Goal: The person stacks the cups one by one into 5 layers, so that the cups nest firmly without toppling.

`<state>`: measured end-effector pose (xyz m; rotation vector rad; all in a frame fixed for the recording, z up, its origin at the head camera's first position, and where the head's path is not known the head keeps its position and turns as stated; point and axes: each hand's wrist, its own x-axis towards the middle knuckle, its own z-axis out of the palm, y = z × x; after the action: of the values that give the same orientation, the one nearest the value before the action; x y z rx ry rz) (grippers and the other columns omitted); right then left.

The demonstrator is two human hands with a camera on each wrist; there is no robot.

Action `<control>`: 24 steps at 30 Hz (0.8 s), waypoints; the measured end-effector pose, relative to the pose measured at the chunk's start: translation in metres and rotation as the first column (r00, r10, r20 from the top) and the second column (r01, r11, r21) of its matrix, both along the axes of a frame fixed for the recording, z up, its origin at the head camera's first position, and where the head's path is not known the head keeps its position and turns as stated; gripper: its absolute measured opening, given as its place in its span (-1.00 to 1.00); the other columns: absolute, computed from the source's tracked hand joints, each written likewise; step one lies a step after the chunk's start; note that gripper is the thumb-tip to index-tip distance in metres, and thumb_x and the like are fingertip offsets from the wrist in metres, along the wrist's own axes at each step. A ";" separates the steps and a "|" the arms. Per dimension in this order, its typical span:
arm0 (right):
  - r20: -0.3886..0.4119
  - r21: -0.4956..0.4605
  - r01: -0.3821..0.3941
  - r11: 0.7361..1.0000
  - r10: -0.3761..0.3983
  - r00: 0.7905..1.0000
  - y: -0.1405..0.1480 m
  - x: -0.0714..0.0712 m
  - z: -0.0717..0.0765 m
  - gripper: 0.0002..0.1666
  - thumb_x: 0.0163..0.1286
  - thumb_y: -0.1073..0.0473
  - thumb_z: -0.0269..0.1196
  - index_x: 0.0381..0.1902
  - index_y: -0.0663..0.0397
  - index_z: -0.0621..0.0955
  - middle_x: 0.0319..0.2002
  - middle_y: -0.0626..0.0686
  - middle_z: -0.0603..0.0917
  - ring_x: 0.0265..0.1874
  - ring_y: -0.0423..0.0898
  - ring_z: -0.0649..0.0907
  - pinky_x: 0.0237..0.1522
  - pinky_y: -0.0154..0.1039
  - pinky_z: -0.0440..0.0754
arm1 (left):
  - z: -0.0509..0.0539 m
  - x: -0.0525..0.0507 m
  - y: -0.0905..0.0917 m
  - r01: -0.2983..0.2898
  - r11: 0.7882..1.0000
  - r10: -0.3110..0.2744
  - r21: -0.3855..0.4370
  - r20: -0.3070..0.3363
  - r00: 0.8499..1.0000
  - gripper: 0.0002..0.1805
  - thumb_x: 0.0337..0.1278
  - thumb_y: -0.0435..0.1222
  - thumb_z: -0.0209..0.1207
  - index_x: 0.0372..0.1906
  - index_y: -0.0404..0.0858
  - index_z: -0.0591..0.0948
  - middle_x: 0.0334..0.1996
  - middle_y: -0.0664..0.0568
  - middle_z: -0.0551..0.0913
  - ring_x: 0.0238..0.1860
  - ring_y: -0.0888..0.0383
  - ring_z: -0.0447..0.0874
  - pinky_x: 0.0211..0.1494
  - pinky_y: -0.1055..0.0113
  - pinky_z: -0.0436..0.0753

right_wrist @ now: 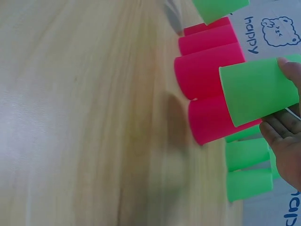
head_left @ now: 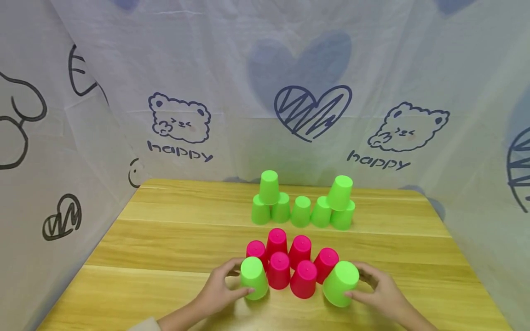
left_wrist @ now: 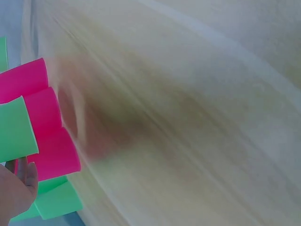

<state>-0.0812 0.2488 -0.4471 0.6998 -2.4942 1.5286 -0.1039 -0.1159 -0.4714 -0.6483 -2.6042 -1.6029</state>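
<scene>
One green cup (head_left: 254, 279) is pinched by the left hand (head_left: 221, 286) at the near left, and another green cup (head_left: 341, 284) by the right hand (head_left: 380, 288) at the near right. In each grip the thumb is set on the near side and the fingers farther round, presumably so that the wide rims are left free underneath; both cups are raised off the table (head_left: 145, 248). Between and beyond them, red cups (head_left: 304, 281) are stood upside down in a close cluster. Farther off, two upper cups (head_left: 269, 187) are carried by a row of five green cups (head_left: 301, 212), each seemingly placed across a neighbouring pair for steady support.
</scene>
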 end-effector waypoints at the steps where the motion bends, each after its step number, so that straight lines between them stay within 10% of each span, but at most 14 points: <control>1: 0.005 0.000 0.001 1.000 -0.001 1.000 0.001 -0.001 0.002 -0.40 -0.06 0.41 0.41 0.00 0.39 0.50 -0.04 -0.43 0.55 -0.09 -0.50 0.55 -0.05 -0.58 0.52 | 0.002 0.000 0.000 -0.001 1.000 0.001 0.001 0.004 1.000 -0.44 -0.19 -0.20 0.41 0.03 -0.23 0.53 -0.06 0.01 0.66 -0.13 0.27 0.60 -0.02 0.19 0.64; 24: -0.069 -0.009 0.006 1.000 -0.006 0.998 0.002 -0.016 0.041 -0.42 -0.06 0.49 0.38 -0.01 0.44 0.49 -0.05 -0.45 0.55 -0.09 -0.50 0.56 -0.05 -0.63 0.50 | 0.039 -0.011 0.007 0.044 0.999 -0.045 -0.008 -0.104 0.994 -0.44 -0.19 -0.26 0.41 0.03 -0.28 0.52 -0.08 -0.04 0.66 -0.14 0.18 0.61 -0.03 0.16 0.65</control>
<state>-0.0973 0.2503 -0.4059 0.7302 -2.4366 1.4863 -0.1147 -0.1088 -0.4323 -0.7730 -2.5389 -1.5297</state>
